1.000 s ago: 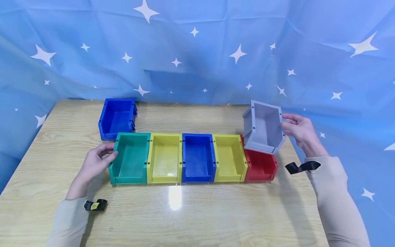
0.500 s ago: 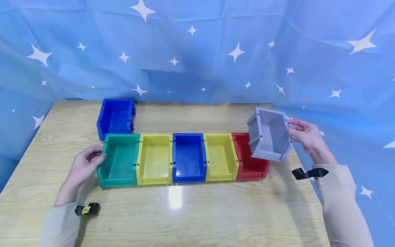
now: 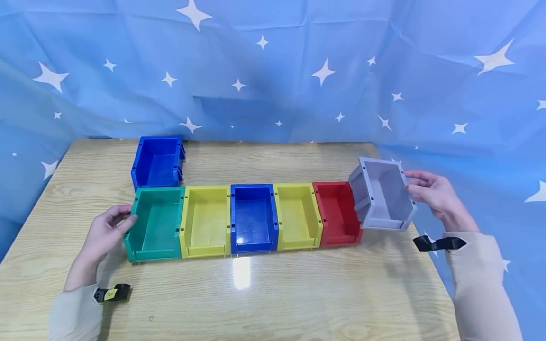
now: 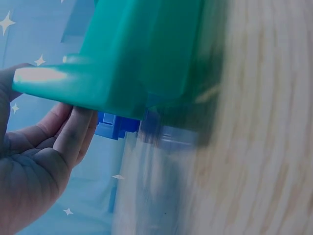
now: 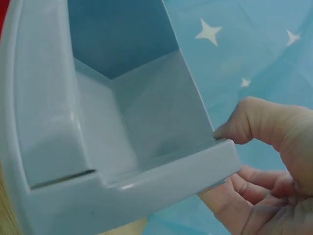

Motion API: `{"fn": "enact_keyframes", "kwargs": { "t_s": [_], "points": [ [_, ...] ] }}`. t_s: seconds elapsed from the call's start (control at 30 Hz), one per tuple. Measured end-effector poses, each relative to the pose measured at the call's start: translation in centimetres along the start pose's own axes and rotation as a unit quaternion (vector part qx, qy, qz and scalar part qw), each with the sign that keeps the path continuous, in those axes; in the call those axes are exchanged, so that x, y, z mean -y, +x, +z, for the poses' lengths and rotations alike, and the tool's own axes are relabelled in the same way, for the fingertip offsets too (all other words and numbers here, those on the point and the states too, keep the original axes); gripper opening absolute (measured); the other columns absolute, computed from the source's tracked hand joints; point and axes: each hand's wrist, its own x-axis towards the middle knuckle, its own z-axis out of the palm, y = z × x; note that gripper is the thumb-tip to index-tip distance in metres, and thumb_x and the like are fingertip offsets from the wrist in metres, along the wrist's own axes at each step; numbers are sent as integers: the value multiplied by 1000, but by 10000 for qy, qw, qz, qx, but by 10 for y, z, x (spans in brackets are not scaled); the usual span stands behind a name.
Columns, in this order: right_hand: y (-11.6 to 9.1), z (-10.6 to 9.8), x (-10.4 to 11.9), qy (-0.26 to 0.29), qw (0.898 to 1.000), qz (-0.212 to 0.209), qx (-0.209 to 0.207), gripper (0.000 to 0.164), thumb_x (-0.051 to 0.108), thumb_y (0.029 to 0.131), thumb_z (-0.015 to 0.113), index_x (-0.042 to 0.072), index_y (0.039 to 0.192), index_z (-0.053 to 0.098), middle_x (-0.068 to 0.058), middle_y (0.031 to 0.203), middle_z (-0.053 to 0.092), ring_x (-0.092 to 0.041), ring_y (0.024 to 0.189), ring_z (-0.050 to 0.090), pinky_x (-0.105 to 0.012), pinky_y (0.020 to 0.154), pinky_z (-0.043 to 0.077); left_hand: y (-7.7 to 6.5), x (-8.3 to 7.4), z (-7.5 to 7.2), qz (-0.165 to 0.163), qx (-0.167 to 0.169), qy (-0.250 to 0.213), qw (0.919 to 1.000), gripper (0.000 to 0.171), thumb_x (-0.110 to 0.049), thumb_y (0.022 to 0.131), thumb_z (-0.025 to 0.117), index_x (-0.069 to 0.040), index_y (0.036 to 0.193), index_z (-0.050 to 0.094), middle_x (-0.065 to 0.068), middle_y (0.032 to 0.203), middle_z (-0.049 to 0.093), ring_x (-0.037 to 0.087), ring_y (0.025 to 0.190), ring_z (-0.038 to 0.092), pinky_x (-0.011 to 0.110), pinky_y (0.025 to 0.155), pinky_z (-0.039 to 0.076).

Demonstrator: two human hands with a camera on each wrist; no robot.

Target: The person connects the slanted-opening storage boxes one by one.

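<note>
My left hand [image 3: 105,231] grips the left wall of a green storage bin [image 3: 157,222], thumb at its rim and fingers along the outer side, as the left wrist view also shows. To the bin's right, in one touching row, stand a yellow bin [image 3: 207,222], a blue bin [image 3: 253,220], a second yellow bin [image 3: 297,215] and a red bin [image 3: 339,215]. My right hand [image 3: 439,195] pinches the right wall of a grey bin [image 3: 386,194], which is tilted and overlaps the red bin's right edge in the head view. Whether those two touch cannot be told.
Behind the green bin, a separate blue bin [image 3: 158,163] stands near the table's back left corner. The wooden table [image 3: 264,298] ends at a blue curtain [image 3: 273,71] with white stars, behind and on the right.
The row of bins has slid left along with my left hand. My right hand has carried the grey bin right and lower in view, uncovering more of the red bin.
</note>
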Motion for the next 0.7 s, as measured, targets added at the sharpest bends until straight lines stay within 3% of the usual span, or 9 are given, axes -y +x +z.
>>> {"fn": "enact_keyframes", "kwargs": {
  "t_s": [0.2,0.37,0.53,0.6,0.7],
  "points": [
    [-1,-14,-10,-179,9998,-14,96,38,-6,88,54,30,100,60,10,79,62,-3,70,58,-16,60,51,0,3,-2,42,10,-80,10000,27,-11,94,55,10,111,53,-19,94,53,-6,85,50,6,66,45],
    [2,-23,-19,-666,9977,90,125,33,0,90,56,30,103,55,13,80,62,-3,72,57,-17,61,50,0,5,-2,61,18,21,10000,27,-11,94,55,9,111,53,-18,96,53,-6,85,50,6,66,45],
    [7,-28,-27,-676,9974,129,191,34,0,90,56,33,101,57,13,80,62,-3,71,57,-17,60,50,-1,0,-3,54,75,65,9999,28,-11,94,55,11,111,53,-19,95,52,-7,85,50,6,66,46],
    [9,-29,-30,-601,9979,94,238,38,-2,89,55,34,99,58,12,80,63,-3,69,57,-17,59,50,1,12,-2,104,35,52,9999,30,-22,95,55,3,111,56,-19,95,53,-6,85,51,6,66,46],
    [11,-29,-34,-677,9973,48,275,40,-3,89,54,35,99,58,13,79,62,-3,69,56,-17,59,49,1,12,-2,84,27,133,9999,31,-22,95,55,4,112,56,-20,95,53,-7,85,51,6,67,46]
  ]
}}
